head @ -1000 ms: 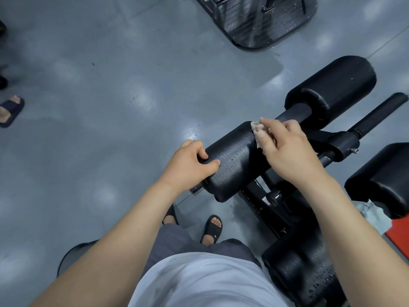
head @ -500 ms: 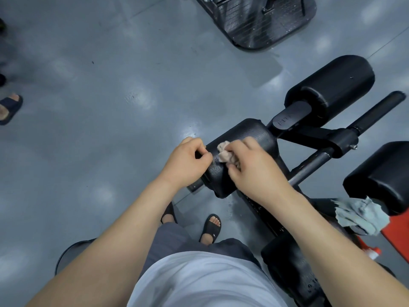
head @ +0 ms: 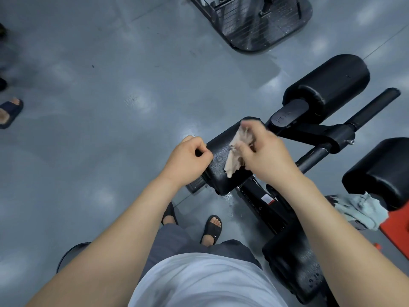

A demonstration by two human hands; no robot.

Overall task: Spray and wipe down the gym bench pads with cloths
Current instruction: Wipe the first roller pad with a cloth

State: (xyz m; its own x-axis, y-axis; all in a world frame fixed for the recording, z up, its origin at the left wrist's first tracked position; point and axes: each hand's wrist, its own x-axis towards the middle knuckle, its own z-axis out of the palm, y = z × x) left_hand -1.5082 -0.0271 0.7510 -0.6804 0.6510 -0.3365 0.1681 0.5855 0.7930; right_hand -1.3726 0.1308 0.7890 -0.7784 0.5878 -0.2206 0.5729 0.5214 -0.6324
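A black roller pad (head: 223,167) of the gym bench lies at the centre, wet with droplets. My left hand (head: 188,159) grips its left end, fingers curled round the edge. My right hand (head: 265,156) holds a crumpled beige cloth (head: 236,156) and presses it on the top of this pad; the fingertips are blurred. A second black roller pad (head: 332,85) sits further back on the right. A wet black pad (head: 294,262) is low on the right, and another black pad (head: 380,171) at the right edge.
A pale blue cloth (head: 358,209) lies by the right-edge pad, next to a red part (head: 396,227). A black bar handle (head: 371,107) juts to the upper right. A black machine base (head: 261,21) stands at top. Another person's sandalled foot (head: 8,113) is at far left. My own sandalled feet stand below the pad on grey floor.
My right hand with the cloth swept from the pad's right end to its left end, then back toward the middle, the cloth now more spread out. My left hand stayed on the pad's end.
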